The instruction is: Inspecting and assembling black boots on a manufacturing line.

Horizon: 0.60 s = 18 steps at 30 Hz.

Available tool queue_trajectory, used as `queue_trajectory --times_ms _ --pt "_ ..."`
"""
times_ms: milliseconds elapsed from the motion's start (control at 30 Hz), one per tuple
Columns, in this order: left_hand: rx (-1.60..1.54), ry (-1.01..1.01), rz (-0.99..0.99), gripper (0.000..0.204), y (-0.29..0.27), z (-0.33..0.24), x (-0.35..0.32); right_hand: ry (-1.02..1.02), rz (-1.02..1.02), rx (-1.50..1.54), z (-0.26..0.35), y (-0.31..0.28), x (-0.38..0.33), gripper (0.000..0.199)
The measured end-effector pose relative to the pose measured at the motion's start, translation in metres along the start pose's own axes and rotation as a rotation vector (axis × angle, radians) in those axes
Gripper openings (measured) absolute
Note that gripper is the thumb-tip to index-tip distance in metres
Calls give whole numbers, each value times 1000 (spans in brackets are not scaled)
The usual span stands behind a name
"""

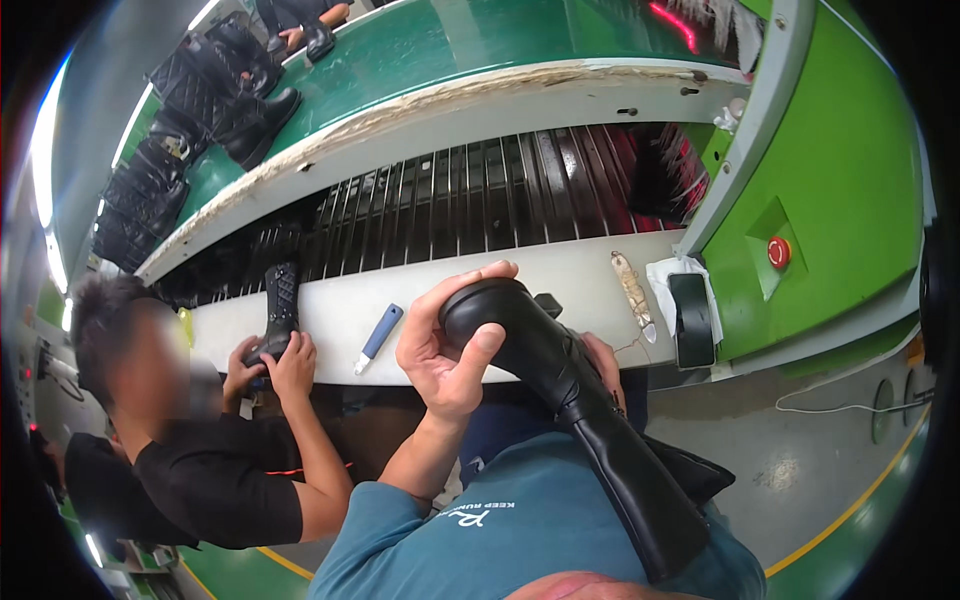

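Observation:
A tall black boot (625,465) lies slantwise in front of my body, its toe up at the left and its shaft running down to the lower right. My left hand (440,365) is closed round the toe, fingers over the top and thumb on the near side. Against the boot's right side, by the ankle, is my right hand (603,365); most of its fingers are hidden behind the boot. A second black piece (690,470) shows beyond the shaft, and I cannot make out what it is.
On the white ledge (335,325) lie a blue-handled tool (380,335) and a tape-wrapped knife (632,290). A black block (692,320) stands by the green machine (840,200), which has a red button (778,252). Beyond runs a roller conveyor (450,200). At left, a co-worker (220,470) handles another boot (281,300).

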<state>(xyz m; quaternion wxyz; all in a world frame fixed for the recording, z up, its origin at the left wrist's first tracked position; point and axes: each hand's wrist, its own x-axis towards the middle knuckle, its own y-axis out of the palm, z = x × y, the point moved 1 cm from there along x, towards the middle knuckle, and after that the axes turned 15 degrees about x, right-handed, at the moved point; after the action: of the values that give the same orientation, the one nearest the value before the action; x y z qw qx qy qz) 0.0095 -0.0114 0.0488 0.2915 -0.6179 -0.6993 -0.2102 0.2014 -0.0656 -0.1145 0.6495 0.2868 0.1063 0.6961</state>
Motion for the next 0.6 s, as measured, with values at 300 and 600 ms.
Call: queue_trajectory --times_ms 300,600 --pt "-41 -398 195 71 -40 -13 -20 -281 162 -328 41 -28 46 57" --pt "31 -339 230 67 -53 -2 -34 -158 152 -254 62 -18 54 65"
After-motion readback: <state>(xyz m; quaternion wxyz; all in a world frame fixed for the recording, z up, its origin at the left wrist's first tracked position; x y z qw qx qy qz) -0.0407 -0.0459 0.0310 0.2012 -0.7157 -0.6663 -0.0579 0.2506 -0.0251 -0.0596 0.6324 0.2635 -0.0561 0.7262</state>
